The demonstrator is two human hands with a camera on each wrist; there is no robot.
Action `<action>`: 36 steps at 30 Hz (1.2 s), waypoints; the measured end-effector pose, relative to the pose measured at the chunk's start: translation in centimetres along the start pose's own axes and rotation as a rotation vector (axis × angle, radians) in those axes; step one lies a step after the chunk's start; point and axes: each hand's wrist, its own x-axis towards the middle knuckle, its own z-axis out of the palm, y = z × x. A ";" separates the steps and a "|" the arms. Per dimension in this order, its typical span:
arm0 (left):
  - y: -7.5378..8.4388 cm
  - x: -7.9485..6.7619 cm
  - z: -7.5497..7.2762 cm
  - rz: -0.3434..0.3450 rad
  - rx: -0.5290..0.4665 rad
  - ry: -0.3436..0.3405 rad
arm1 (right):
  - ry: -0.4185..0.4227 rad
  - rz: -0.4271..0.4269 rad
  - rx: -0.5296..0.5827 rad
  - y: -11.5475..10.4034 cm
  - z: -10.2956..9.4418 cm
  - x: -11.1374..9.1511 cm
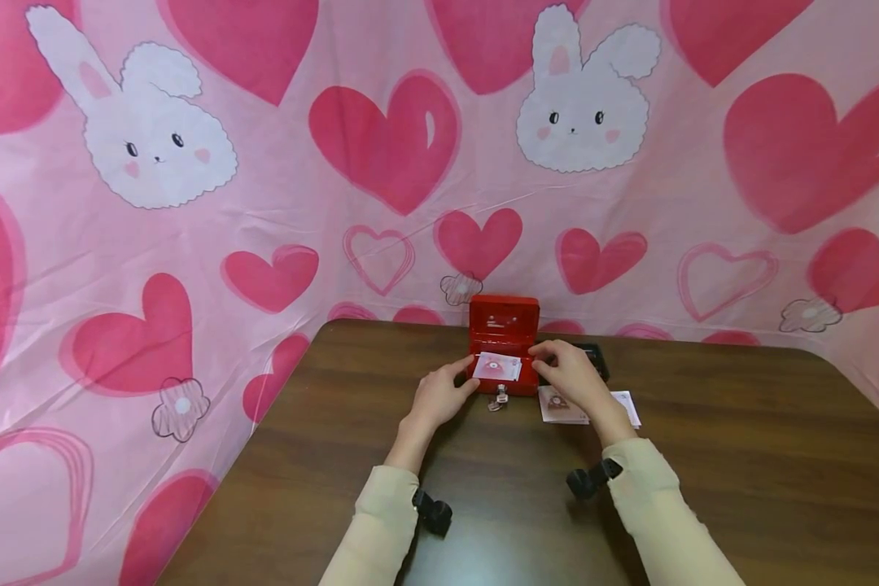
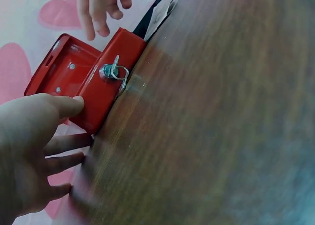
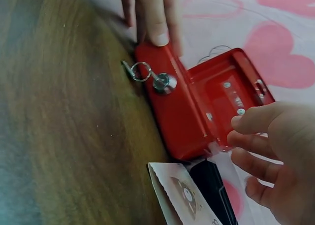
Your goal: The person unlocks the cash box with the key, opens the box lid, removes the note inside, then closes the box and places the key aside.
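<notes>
A small red cash box (image 1: 504, 389) sits on the table with its lid (image 1: 504, 317) raised. Inside lies a stack of printed, banknote-like papers (image 1: 496, 366). Keys on a ring (image 2: 121, 73) hang from the lock on its front. My left hand (image 1: 439, 395) is at the box's left end; its thumb rests on the top front edge, the other fingers extended along the side. My right hand (image 1: 573, 376) hovers by the right rim, fingers loosely bent, nothing between them in the right wrist view (image 3: 280, 156).
Right of the box lie more banknote-like papers (image 1: 562, 410), partly under my right forearm. White-edged papers (image 1: 627, 407) lie further right. Behind my right hand is a black object (image 1: 597, 364). A pink curtain with hearts and rabbits (image 1: 381, 146) hangs behind the brown table (image 1: 498, 505).
</notes>
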 end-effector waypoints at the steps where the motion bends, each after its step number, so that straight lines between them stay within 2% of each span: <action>1: 0.0 0.0 0.0 -0.005 0.001 -0.002 | -0.005 -0.006 -0.005 -0.1 0.1 0.3; 6: -0.2 0.0 0.0 -0.028 -0.013 -0.009 | -0.035 0.009 -0.035 -0.2 0.7 1.5; 10: -0.2 -0.1 -0.1 -0.016 -0.016 -0.001 | -0.071 0.026 -0.073 -0.2 1.3 2.2; 16: -0.3 -0.1 0.0 -0.006 0.003 -0.012 | -0.105 0.006 -0.146 -0.4 1.7 2.9; 21: -0.1 0.0 0.1 0.009 0.010 -0.007 | -0.124 -0.010 -0.204 -0.4 1.8 3.3; 28: 0.1 0.0 0.2 -0.009 0.006 -0.016 | -0.145 0.025 -0.291 -0.4 2.0 3.6; 36: -0.1 -0.2 -0.1 -0.011 0.003 -0.014 | -0.159 0.002 -0.303 -0.4 2.8 4.0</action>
